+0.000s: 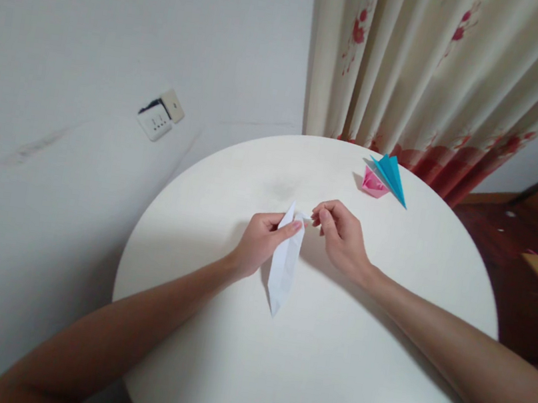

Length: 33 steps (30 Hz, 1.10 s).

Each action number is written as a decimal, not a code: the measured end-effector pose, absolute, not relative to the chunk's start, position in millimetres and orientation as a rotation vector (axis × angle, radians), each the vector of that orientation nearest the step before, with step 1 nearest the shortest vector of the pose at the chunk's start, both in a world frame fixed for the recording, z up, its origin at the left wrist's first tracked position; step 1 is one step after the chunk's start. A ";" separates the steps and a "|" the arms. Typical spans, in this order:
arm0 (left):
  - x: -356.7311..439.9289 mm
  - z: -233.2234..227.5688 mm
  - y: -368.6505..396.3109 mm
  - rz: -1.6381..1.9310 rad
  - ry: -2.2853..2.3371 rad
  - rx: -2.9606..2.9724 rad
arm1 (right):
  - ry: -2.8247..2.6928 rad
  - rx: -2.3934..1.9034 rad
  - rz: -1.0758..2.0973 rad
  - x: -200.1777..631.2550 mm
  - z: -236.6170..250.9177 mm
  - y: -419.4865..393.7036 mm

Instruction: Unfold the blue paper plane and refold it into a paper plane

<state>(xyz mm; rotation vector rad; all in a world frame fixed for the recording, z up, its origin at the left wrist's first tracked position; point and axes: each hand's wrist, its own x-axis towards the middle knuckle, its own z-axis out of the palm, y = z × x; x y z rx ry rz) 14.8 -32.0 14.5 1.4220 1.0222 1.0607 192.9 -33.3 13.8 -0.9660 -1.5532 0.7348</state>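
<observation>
A folded piece of white paper (284, 268), long and narrow with a pointed lower end, is held above the middle of the round table. My left hand (263, 241) grips its upper part from the left, thumb lying across the front and fingers behind. To the right of it, my right hand (342, 236) has its fingers curled and the thumb bent in. Its fingertips meet a small pointed flap sticking out from the paper's upper right side. The exact pinch is small and partly hidden by the fingers.
The round white table (204, 367) stands against a wall. Near its far right edge a blue paper plane (392, 178) lies partly over a pink folded paper piece (374, 185). Behind hangs a floral curtain (400, 66). A wall socket (154, 122) is at left.
</observation>
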 end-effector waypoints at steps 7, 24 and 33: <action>15.2 16.0 -32.6 1.087 1.027 1.454 | -1.737 -0.947 0.494 193.2 21.9 -38.9; 13.9 14.0 -32.1 1.104 1.043 1.536 | -1.592 -0.920 0.665 189.7 19.5 -38.8; 14.7 14.3 -32.2 1.120 1.059 1.522 | -1.576 -0.953 0.736 193.9 15.8 -33.5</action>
